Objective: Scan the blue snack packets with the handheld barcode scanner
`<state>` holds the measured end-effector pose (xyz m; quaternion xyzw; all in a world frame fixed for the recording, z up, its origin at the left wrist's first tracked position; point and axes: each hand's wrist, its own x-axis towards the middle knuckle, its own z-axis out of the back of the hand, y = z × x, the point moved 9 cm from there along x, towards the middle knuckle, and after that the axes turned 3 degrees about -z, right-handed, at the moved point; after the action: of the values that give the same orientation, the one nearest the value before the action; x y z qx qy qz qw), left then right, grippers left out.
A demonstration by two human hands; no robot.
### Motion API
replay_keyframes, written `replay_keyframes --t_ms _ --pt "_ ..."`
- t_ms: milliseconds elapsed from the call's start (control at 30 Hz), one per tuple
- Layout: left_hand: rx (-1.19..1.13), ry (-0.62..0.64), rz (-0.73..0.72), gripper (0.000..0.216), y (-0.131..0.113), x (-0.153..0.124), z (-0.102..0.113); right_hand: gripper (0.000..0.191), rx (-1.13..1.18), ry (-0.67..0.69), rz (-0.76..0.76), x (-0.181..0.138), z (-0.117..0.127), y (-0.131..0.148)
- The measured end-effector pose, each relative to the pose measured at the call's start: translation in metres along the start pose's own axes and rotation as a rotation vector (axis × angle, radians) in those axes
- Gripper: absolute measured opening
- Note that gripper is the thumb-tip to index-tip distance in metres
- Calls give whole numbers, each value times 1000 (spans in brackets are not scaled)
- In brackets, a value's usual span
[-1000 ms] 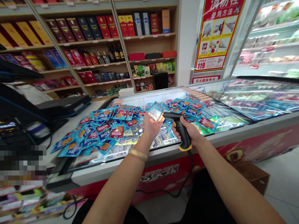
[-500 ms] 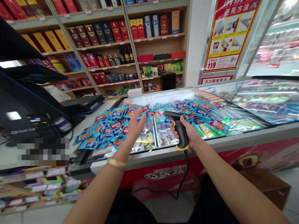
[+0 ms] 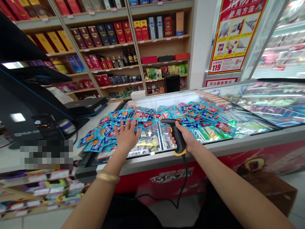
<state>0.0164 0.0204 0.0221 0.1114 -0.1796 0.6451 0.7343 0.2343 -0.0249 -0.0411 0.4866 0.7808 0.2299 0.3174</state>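
Observation:
My right hand (image 3: 183, 136) is wrapped round the grip of a black and yellow barcode scanner (image 3: 178, 137), its head pointing left above the glass freezer top. A black cable runs down from the handle. My left hand (image 3: 127, 135) is open, fingers spread, over the right side of a heap of blue snack packets (image 3: 105, 130); whether it touches them I cannot tell. Another pile of the same packets (image 3: 197, 111) lies to the right, behind the scanner. Nothing shows held in the left hand.
The packets lie on a chest freezer (image 3: 214, 148) with a glass lid. At left stands a dark checkout terminal (image 3: 23, 111). Shelves of boxed goods (image 3: 102, 33) line the back. A cardboard box (image 3: 269, 194) sits on the floor at right.
My left hand has moved left and down toward the left heap, its fingers now spread. The scanner in my right hand has shifted slightly left and down.

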Motion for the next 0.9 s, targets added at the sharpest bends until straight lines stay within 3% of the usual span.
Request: replay_keyframes --t_ms 100,233,400,533,733,900 --pt "-80 -73 -19 63 -11 1 8 43 8 16 14 -2 2 3" --pt "-397 -131 -151 61 -54 7 9 43 12 -22 47 -13 20 19" --pt "-1025 -6 -167 51 -130 19 -18 40 15 -105 151 -34 58 52" --pt "-1331 115 -26 44 -174 27 -49 40 -36 -144 205 -45 78 69" --pt "-1437 203 163 26 -183 27 -73 42 -73 -144 238 -47 81 69" --pt "-1492 79 329 12 -163 24 -74 42 -74 -158 255 -46 80 67"
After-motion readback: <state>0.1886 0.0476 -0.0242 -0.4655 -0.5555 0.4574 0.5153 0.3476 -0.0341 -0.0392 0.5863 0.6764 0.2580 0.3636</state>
